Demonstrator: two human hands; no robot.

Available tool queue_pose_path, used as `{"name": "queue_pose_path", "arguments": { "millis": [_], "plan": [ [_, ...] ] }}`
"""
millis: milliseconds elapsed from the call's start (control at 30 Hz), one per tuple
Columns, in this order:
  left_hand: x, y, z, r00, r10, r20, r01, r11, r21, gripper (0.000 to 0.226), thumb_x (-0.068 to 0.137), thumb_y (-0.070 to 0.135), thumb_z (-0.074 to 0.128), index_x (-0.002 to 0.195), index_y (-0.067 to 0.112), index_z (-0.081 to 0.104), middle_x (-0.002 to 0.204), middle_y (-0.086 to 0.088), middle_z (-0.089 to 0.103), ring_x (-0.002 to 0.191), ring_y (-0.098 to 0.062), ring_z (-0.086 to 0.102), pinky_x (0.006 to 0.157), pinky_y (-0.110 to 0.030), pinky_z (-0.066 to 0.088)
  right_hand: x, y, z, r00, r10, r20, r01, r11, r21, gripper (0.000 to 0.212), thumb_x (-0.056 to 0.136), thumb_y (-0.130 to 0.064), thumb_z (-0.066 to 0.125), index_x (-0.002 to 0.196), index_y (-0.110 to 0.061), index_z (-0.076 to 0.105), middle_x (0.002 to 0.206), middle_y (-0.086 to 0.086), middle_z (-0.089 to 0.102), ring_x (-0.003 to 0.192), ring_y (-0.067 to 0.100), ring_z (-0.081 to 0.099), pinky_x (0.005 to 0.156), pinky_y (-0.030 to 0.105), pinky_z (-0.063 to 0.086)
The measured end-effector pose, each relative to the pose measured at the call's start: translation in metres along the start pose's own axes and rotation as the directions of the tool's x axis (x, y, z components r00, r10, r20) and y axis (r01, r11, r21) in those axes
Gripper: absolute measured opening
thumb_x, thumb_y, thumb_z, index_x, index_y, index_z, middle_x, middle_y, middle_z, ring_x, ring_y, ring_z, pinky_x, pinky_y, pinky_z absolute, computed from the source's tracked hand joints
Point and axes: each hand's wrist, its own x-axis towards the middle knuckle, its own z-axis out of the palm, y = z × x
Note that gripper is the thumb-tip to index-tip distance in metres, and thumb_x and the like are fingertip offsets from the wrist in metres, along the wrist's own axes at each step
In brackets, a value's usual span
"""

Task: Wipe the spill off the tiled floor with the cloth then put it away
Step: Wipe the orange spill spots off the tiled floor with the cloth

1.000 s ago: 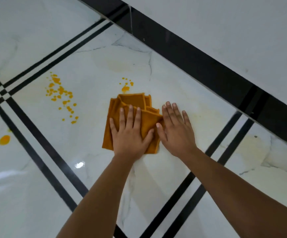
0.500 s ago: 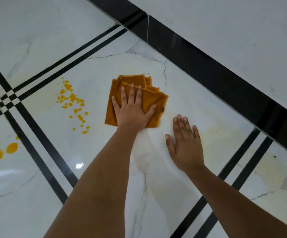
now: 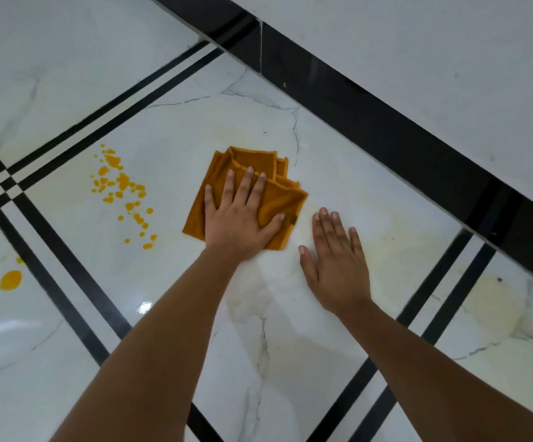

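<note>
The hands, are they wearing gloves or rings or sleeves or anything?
No. The left hand and right hand are bare: no gloves, rings, watch or bracelets. The left forearm and right forearm are bare too, with no sleeve showing as far as the picture's bottom edge.

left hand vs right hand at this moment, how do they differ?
The left hand presses flat on the folded orange cloth; the right hand lies on bare tile beside the cloth, apart from it. The left hand has spread fingers and a wide thumb; the right hand keeps its fingers close together. The left hand reaches farther forward than the right hand. Shared: both open, palms down.
</note>
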Motion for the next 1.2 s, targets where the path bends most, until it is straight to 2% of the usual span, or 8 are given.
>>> {"name": "queue_pose_path", "arguments": {
  "millis": [133,267,400,567,767,933,1033,1200],
  "plan": [
    [0.019,0.006,-0.003,0.989,-0.148,-0.005,0.148,0.988,-0.050,0.080,0.084,0.072,0.015,0.148,0.028,-0.001,0.158,0.002,-0.001,0.143,-0.027,-0.007,0.111,-0.057,-0.004,0.000,0.001,0.001,1.000,-0.004,-0.005,0.004,1.000,0.001,0.072,0.093,-0.053,-0.001,0.146,-0.009,0.019,0.154,0.007,0.021,0.142,0.018,0.009,0.115,0.039,0.006],
    [-0.014,0.006,0.000,0.999,-0.037,-0.012,0.037,0.999,-0.010,0.080,0.082,0.073,0.014,0.148,0.030,0.002,0.157,0.004,0.004,0.144,-0.025,-0.003,0.111,-0.056,-0.002,0.000,0.001,0.001,1.000,0.002,0.004,-0.002,1.000,-0.002,0.072,0.093,-0.052,-0.001,0.146,-0.008,0.022,0.153,0.008,0.024,0.142,0.019,0.012,0.114,0.040,0.008],
    [0.026,-0.006,-0.011,0.978,-0.205,0.044,0.207,0.977,-0.057,0.081,0.083,0.073,0.015,0.148,0.029,-0.002,0.158,0.002,-0.002,0.143,-0.026,-0.008,0.112,-0.057,-0.003,0.000,0.002,0.000,1.000,-0.003,0.003,0.003,1.000,-0.005,0.072,0.094,-0.051,-0.001,0.145,-0.007,0.023,0.152,0.008,0.027,0.141,0.021,0.016,0.113,0.041,0.011],
    [-0.058,0.010,0.003,0.994,-0.110,-0.014,0.109,0.992,-0.063,0.081,0.081,0.072,0.017,0.149,0.028,0.010,0.157,0.003,0.009,0.144,-0.025,0.002,0.111,-0.055,-0.002,-0.001,0.001,-0.002,1.000,-0.009,0.025,0.009,1.000,-0.013,0.076,0.092,-0.053,-0.005,0.145,-0.007,0.023,0.153,0.008,0.025,0.141,0.018,0.011,0.114,0.040,0.007],
    [-0.124,0.020,0.005,0.988,-0.153,0.004,0.152,0.979,-0.138,0.075,0.083,0.069,0.022,0.147,0.030,0.022,0.154,0.005,0.021,0.143,-0.022,0.012,0.111,-0.048,-0.001,0.001,-0.007,-0.018,0.988,-0.035,0.150,0.039,0.999,-0.021,0.086,0.080,-0.059,-0.013,0.148,-0.011,0.008,0.157,0.005,0.008,0.144,0.017,-0.001,0.113,0.033,-0.006],
    [-0.125,0.008,-0.020,0.987,-0.162,0.019,0.159,0.934,-0.319,0.072,0.080,0.061,0.011,0.139,0.031,0.038,0.148,0.009,0.035,0.140,-0.013,0.022,0.107,-0.038,0.014,-0.012,-0.035,-0.032,0.993,-0.069,0.097,0.053,0.986,0.159,0.073,0.091,-0.053,0.010,0.142,-0.007,0.033,0.145,0.013,0.040,0.138,0.025,0.028,0.114,0.035,0.014],
    [-0.123,-0.011,-0.029,0.986,-0.165,-0.039,0.136,0.908,-0.395,0.068,0.083,0.051,0.014,0.134,0.022,0.048,0.141,0.000,0.047,0.132,-0.017,0.037,0.099,-0.036,0.026,-0.013,-0.061,-0.036,0.992,-0.031,0.125,-0.006,0.957,0.289,0.059,0.096,-0.046,0.036,0.142,-0.009,0.033,0.132,0.012,0.051,0.124,0.027,0.041,0.103,0.036,0.032],
    [-0.136,-0.042,-0.044,0.970,-0.237,-0.049,0.205,0.911,-0.359,0.055,0.092,0.036,0.021,0.138,0.016,0.042,0.142,-0.005,0.044,0.128,-0.022,0.040,0.101,-0.041,0.030,-0.007,-0.100,-0.039,0.917,0.277,0.287,-0.375,0.846,0.379,0.069,0.083,-0.047,0.063,0.134,-0.010,0.037,0.124,0.015,0.046,0.116,0.032,0.046,0.095,0.040,0.040]
  ]
}}
